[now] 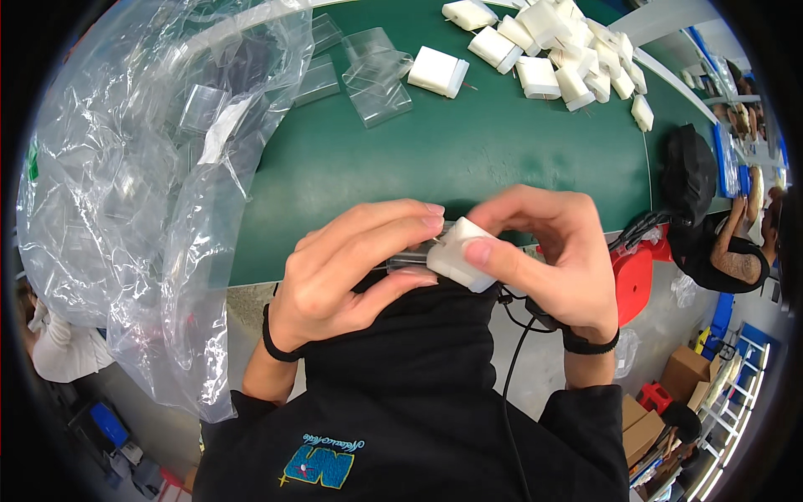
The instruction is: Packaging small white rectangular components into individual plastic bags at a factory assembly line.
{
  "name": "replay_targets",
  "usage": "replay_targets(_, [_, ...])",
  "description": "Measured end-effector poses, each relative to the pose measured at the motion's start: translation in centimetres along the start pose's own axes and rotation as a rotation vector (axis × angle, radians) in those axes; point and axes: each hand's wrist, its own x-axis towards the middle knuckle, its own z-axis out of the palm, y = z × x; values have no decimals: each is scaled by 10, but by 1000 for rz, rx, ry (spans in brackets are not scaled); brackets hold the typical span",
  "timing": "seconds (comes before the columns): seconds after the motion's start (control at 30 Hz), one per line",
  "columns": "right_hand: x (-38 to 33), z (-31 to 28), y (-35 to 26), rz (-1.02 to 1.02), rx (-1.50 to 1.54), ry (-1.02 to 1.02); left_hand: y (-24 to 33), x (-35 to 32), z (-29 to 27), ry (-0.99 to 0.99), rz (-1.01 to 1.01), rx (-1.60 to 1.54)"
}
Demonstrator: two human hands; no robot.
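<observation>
Head view: both hands meet at the centre of the frame, just above the person's black top. The right hand [548,255] is closed around a small white foam-like block [458,251], thumb pressed on its near face and fingers curled over the top. The left hand [347,268] pinches a small clear plastic sleeve [410,258] between thumb and fingertips, and the sleeve's end touches the block's left side. Both things sit over the near edge of the green worktop [468,151]. In the upper right of the frame lies a heap of similar white blocks [569,54], with one more white block [437,71] apart from it at upper centre. Beside that lie several clear plastic sleeves [376,79]. A large crumpled transparent plastic bag [125,192] fills the left of the frame.
</observation>
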Motion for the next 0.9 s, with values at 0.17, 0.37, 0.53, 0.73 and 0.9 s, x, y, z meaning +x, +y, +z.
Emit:
replay_targets(0.17, [-5, -2, 0, 21, -23, -26, 1, 3, -1, -61, 46, 32])
replay_targets(0.37, [-10, 14, 7, -50, 168, 197, 0, 2, 1, -23, 45, 40])
replay_targets(0.53, [-12, 10, 15, -201, 96, 148, 0, 0, 4, 10, 91, 71])
replay_targets(0.73, [-9, 8, 8, -180, -66, 99, 0, 3, -1, -52, 48, 131])
replay_targets(0.9, [-20, 23, -6, -19, 199, 233, 1, 2, -4, -54, 55, 60])
